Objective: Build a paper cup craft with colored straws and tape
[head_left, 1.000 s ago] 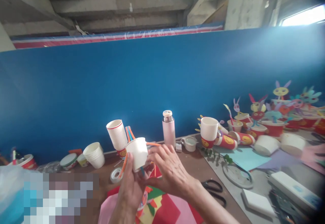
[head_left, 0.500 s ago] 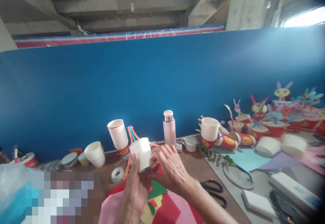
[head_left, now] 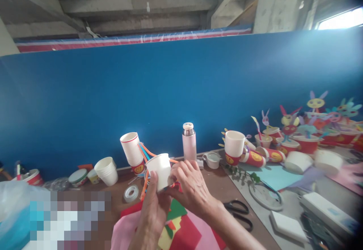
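Observation:
My left hand (head_left: pixel 151 208) is closed around a white paper cup (head_left: pixel 159 170), its thumb pressed on the near side. The cup is tilted, and orange and blue strips (head_left: pixel 145 151) stick out behind and beside it. My right hand (head_left: pixel 188 180) has its bent fingers against the cup's right side, close to an orange strip end; what its fingertips pinch is hidden. Below both hands lie red, pink, green and yellow paper sheets (head_left: pixel 187 235).
Behind stand a tall cup stack (head_left: pixel 131 149), a short one (head_left: pixel 106 171) and a pink thermos (head_left: pixel 189 144). A tape roll (head_left: pixel 131 193) lies left, black scissors (head_left: pixel 238 207) right. Paper-cup figures (head_left: pixel 289 129) crowd the far right before a blue partition (head_left: pixel 170 91).
The cup has shifted slightly to the right in my hands, and the strips behind it have swung a little. My right hand stays against its side.

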Demonstrator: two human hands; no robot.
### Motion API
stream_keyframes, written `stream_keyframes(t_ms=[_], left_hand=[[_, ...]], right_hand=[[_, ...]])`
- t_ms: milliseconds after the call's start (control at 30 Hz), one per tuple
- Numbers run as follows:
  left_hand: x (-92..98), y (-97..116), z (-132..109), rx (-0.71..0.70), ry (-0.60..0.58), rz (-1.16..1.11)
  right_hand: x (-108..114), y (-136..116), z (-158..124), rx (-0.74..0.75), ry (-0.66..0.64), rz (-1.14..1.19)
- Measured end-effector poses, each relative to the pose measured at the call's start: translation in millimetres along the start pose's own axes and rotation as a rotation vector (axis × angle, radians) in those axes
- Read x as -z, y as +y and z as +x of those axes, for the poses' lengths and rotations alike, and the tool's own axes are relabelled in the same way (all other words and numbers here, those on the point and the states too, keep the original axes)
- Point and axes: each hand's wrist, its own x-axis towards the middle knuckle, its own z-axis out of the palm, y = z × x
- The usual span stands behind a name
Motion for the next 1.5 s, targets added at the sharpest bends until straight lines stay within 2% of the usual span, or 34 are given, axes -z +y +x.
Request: stream_keyframes(t_ms=[167,267,333,367,433,500,600,700,767,833,900,1067,1267,1500], left_hand=[[3.6,4,0,0.022,0.041,0.025],[2.4,8,-1,0.015,0.156,0.165],[0.5,8,-4,0.006,0.179,0.257],[-0.4,6,-6,0.020,0.152,0.288],[-1.0,-1,-10,0.092,0.058,0.340],[0.3,-10,-14,0.180,-0.022,0.397],[4.8,-23,-18,0.224,-0.085,0.475],[8.4,-29,-20,0.200,-0.138,0.565],[9.0,-30,-20,0.187,-0.210,0.604],[8.3,-29,-20,0.179,-0.233,0.637],[7.1,-28,-20,0.183,-0.188,0.670],[4.9,-31,-20,0.153,-0.118,0.653],[7.1,-39,-20,0.140,-0.111,0.598],[12.1,-41,-21,0.142,-0.167,0.579]], right_hand=[[0,-1,0,-0.001,-0.004,-0.013],[15,2,2,-0.007,-0.034,0.044],[31,7,4,-0.034,-0.047,0.138],[38,11,5,-0.073,-0.024,0.205],[51,20,7,-0.262,0.088,0.352],[56,28,8,-0.435,0.101,0.525],[50,33,7,-0.541,-0.029,0.784],[38,31,7,-0.565,-0.158,0.957],[33,28,7,-0.550,-0.198,1.001],[32,25,7,-0.513,-0.201,0.989],[33,23,7,-0.487,-0.183,0.965],[36,20,8,-0.540,-0.156,1.057],[38,18,8,-0.608,-0.142,1.125],[39,18,8,-0.645,-0.145,1.257]])
